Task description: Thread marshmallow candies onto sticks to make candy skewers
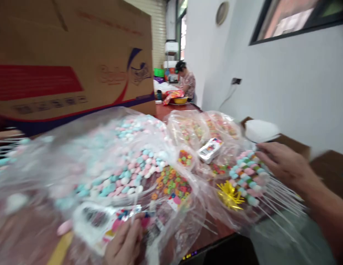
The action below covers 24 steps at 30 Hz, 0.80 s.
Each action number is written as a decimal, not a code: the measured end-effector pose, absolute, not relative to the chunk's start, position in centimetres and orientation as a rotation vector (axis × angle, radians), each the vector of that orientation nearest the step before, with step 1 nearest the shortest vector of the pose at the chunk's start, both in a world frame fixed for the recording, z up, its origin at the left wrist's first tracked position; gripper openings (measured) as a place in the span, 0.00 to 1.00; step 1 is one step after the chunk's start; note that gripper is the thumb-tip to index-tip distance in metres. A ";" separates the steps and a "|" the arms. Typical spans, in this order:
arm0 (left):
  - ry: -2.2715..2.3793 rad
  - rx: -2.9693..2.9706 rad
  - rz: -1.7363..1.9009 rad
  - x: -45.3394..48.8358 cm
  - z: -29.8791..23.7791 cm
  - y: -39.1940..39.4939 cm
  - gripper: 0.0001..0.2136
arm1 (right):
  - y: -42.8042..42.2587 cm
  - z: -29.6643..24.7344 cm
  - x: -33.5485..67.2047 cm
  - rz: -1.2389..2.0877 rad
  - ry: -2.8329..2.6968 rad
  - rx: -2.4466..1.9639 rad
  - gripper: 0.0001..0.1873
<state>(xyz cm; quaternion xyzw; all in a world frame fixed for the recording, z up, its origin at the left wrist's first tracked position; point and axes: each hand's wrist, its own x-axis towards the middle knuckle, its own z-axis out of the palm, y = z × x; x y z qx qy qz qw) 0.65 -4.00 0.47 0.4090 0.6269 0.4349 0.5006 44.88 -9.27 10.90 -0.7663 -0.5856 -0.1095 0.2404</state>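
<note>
My left hand (125, 239) is closed in a pinch at the bottom centre, on what looks like a thin white stick (136, 200). Beneath it lie clear plastic and a white printed packet (95, 221). At the right, my right hand (282, 162) has its fingers closed at the upper end of a bundle of marshmallow skewers (247, 173), whose pink, blue and white pieces alternate with small rings. Their white sticks fan out toward the lower right. An open clear bag of pastel marshmallows (127, 175) lies at left centre, beside colourful cereal rings (171, 182). Blur softens the fingertips.
A large cardboard box (77, 66) stands behind the bags at left. Bags of cereal rings (188, 127) and a small white packet (210, 150) lie beyond. Gold tinsel (229, 195) touches the skewers. A dark tray (221, 252) is at the front. Another person (188, 82) sits at the far end.
</note>
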 end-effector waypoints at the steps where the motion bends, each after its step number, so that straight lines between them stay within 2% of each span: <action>1: 1.475 0.928 1.029 0.7 0.4 -4.2 0.27 | -9.0 11.1 43.8 -0.344 -1.587 -2.036 0.16; 5: 1.372 0.918 1.036 0.7 -0.2 -4.2 0.29 | -6.8 10.8 35.9 -0.160 -1.553 -1.791 0.12; 10: 1.291 0.979 0.998 0.0 -0.9 -4.3 0.25 | -4.0 7.7 22.4 0.716 -1.670 -1.477 0.10; 13: 1.236 1.084 0.939 -0.5 -1.1 -4.6 0.21 | -2.7 5.7 17.3 1.095 -1.584 -1.395 0.09; 16: 1.200 1.168 0.922 -0.7 -1.2 -4.8 0.21 | -1.9 4.6 15.2 1.216 -1.548 -1.282 0.07; 24: 1.184 1.051 1.032 -0.6 -2.1 -5.0 0.18 | -1.2 4.0 14.4 1.232 -1.495 -1.241 0.07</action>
